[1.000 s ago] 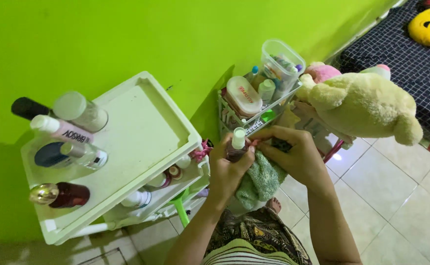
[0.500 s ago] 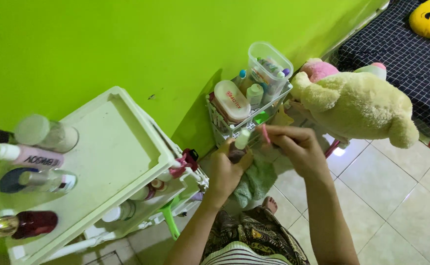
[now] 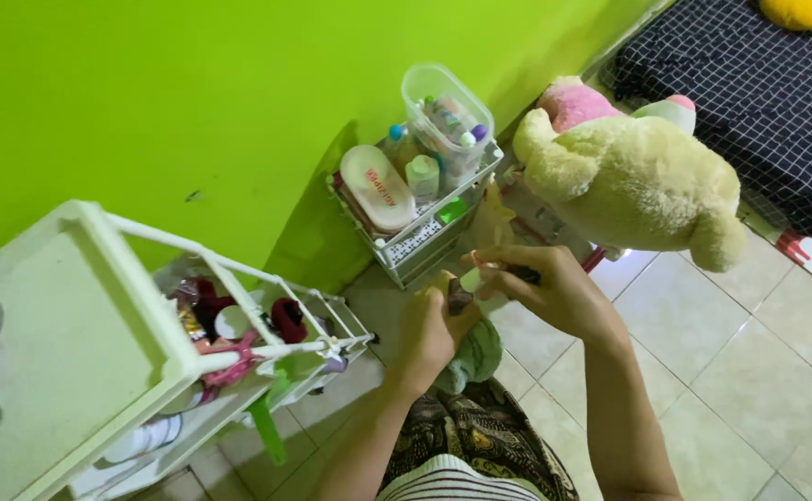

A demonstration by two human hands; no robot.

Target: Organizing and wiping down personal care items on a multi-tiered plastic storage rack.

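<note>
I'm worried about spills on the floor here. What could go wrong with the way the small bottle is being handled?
The left hand grips the small bottle while the right hand works at its pale cap, in mid-air. It might slip and drop onto the green cloth or the tiled floor.

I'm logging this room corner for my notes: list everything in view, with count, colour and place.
Small bottle with pale cap: one, dark, held between both hands.
White plastic shelf rack: one, lower left, lower tier cluttered.
White wire basket: one, against green wall, holding bottles.
Clear plastic tub: one, atop the basket.
Cream plush bear: one, right of basket.
Pink plush toy: one, behind the bear.
Checked dark mattress: one, upper right.
Green cloth: one, on lap.
Left hand: grips bottle.
Right hand: at the cap.
</note>
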